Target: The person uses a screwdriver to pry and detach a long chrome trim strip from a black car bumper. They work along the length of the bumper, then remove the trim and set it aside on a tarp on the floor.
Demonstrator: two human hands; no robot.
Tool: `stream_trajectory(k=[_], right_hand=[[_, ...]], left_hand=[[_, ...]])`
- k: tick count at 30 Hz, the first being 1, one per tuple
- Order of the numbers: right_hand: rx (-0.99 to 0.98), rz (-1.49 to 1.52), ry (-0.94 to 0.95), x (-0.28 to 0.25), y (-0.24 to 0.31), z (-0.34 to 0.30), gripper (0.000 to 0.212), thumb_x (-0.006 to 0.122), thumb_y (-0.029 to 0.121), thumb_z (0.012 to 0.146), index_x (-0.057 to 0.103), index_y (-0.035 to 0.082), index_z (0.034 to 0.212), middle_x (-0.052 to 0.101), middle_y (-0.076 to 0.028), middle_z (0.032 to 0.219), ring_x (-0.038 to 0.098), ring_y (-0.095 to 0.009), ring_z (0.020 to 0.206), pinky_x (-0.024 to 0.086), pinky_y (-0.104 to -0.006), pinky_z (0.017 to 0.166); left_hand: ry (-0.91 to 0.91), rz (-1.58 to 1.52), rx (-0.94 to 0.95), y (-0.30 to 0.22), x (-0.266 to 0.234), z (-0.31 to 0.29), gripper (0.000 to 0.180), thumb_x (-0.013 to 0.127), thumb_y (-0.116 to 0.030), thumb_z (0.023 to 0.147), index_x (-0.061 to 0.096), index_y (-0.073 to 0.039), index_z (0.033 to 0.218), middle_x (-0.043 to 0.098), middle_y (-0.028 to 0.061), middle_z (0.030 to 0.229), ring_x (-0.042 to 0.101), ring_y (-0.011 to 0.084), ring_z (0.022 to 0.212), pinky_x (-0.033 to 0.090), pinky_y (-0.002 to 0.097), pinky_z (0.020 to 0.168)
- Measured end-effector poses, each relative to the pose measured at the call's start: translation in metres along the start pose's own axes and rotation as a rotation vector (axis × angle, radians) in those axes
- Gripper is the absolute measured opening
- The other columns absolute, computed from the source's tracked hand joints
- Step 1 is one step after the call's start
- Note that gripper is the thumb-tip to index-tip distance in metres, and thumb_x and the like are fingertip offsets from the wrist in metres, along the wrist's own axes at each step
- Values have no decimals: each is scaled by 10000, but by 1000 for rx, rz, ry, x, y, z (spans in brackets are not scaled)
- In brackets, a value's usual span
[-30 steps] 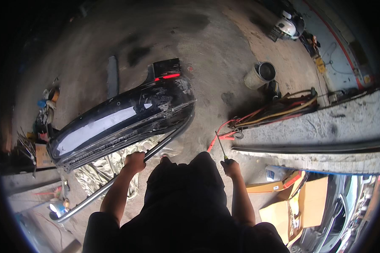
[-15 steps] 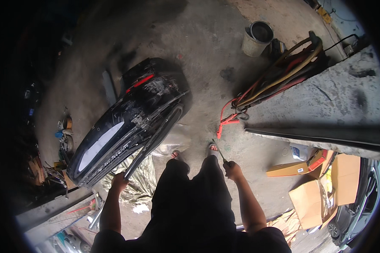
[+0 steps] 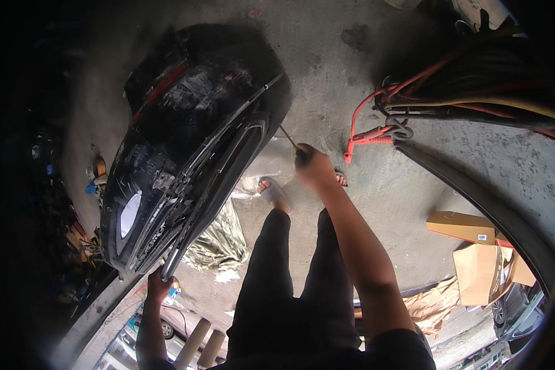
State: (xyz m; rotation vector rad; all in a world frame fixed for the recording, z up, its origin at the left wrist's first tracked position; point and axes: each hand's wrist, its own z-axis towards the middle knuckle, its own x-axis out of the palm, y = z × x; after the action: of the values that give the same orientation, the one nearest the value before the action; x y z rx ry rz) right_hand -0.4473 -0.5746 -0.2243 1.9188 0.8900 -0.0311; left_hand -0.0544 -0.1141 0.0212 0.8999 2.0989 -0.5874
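A scuffed black car bumper [image 3: 166, 139] with a red reflector strip [image 3: 160, 91] stretches diagonally across the left half of the view. My left hand [image 3: 160, 285] is closed around the near end of a long dark trim strip [image 3: 177, 251] along the bumper's right side. In my right hand [image 3: 316, 168] is a screwdriver [image 3: 288, 135], its dark handle inside my fist and its thin shaft pointing up-left. The shaft's end is close to the bumper's right edge; whether it touches cannot be made out.
Red-clamped jumper cables [image 3: 371, 135] and hoses [image 3: 475, 102] hang at the right by a grey panel [image 3: 505, 160]. Cardboard boxes [image 3: 475, 271] lie lower right. Crumpled silvery sheeting [image 3: 219, 240] is under the bumper's near end. My sandalled feet [image 3: 270, 189] stand between.
My right hand with the screwdriver has moved up and left toward the bumper. The bumper now looks larger and closer, and the whole view has shifted. My left hand keeps its grip.
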Motion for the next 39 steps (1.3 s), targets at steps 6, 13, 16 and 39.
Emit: stream_trajectory(k=[6,13,16,39], right_hand=[[167,-214,178,16,52,32,379,554,236,975,715,160,1310,742,-228,1198,705,-431,1136,576,-508,968],[267,-481,271,19,136,60,330,617,188,924,749,49,1192,762,-225,1170,732,-420,1126,594,-508,942],[232,-620,489,26,158,94,344,663,126,896,741,7,1209,762,-238,1170,734,-400,1155,603,-495,947],[149,-101,591,-63,-16,167,384,746,310,955,767,135,1297,772,-53,1162,738,-211,904,598,-348,711]], left_hand=[[85,-38,-136,1,-7,9,279,850,-150,810,683,-8,983,708,213,849,702,405,796,543,466,719],[124,-63,-58,4,-8,15,241,833,-121,803,641,-16,904,666,210,813,650,446,760,513,507,690],[142,-106,-35,5,-9,17,203,799,-106,825,625,-18,878,640,209,770,630,439,713,493,489,648],[200,-32,-152,7,-21,17,191,803,-118,852,720,-1,977,736,130,817,720,220,731,561,370,694]])
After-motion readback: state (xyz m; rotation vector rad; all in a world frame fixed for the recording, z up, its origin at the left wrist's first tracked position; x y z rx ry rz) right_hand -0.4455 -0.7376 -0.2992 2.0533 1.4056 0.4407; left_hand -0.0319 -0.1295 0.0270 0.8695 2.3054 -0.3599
